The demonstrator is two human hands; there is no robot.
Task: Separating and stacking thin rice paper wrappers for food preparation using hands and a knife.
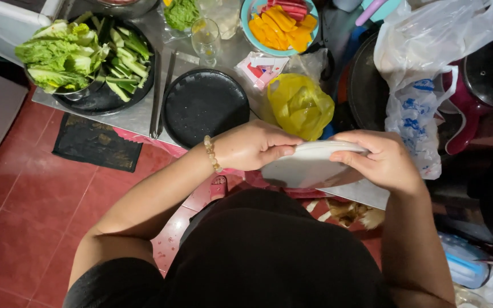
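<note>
- Holding a white round sheet, thin and disc-shaped, in both hands above the near edge of the metal table, just below frame centre.
- Left hand gripping the sheet's rim at about 9 o'clock, fingers curled together over the top, thumb tip pressing along the upper edge toward the middle.
- Right hand pinching the rim at about 3 o'clock, thumb lying on the upper face, fingers folded close together behind and under the edge.
- Sheet bending slightly between the two grips, its middle showing bare and its lower arc hanging free of any fingers.
- Wearing a beaded bracelet on the left wrist.
- Sitting at 11 o'clock from the sheet: an empty black plate, well apart from the hands.
- Lying farther out at 10 o'clock: a dark tray of lettuce and cut cucumber sticks.
- Resting at 12 o'clock, just beyond the sheet: a crumpled yellow plastic bag, with a teal bowl of yellow and red strips farther back.
- Standing at 11 o'clock near the far edge: a clear glass.
- Slumping at 2 o'clock beside the right hand: white plastic bags.
</note>
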